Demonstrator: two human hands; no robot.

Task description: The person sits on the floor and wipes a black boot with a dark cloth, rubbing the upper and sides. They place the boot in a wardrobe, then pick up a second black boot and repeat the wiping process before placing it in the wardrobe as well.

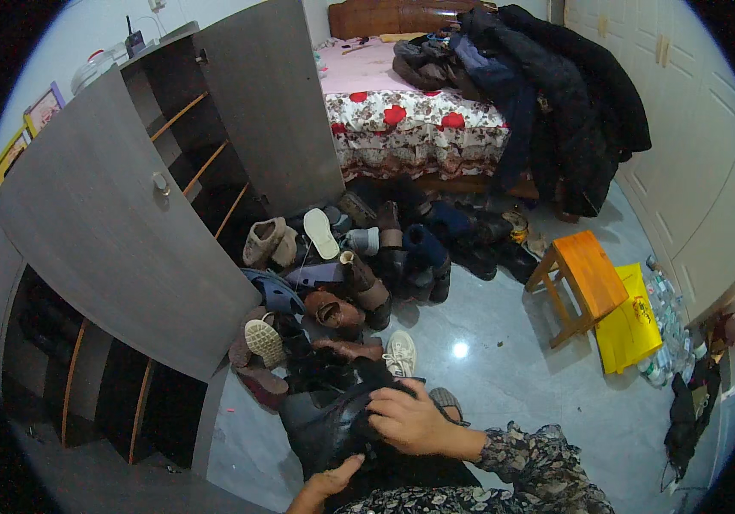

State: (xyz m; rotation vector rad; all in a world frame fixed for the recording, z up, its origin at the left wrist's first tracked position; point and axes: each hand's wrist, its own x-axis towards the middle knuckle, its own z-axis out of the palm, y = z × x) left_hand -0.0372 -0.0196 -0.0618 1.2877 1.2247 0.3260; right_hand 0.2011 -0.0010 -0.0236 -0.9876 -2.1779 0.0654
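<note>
A black leather item (pixel 316 427), apparently a boot, is held low in front of me. My right hand (pixel 412 417) grips its dark upper edge, fingers curled over it. Below, my left hand (pixel 336 478) holds its near side with the thumb on top. Just beyond lies a heap of footwear on the floor. In it are a white sneaker (pixel 401 354), brown leather shoes (pixel 334 310), an upturned shoe with a pale patterned sole (pixel 264 342) and fuzzy beige slippers (pixel 265 242). A grey slipper (pixel 446 401) shows beside my right wrist.
A grey shoe cabinet with open doors (pixel 117 225) and shelves stands on the left. Ahead, dark coats (pixel 560 96) hang over a bed (pixel 367 70). To the right are a wooden stool (pixel 583 273), a yellow bag (pixel 628 327), plastic bottles (pixel 666 315) and white wardrobes (pixel 676 128).
</note>
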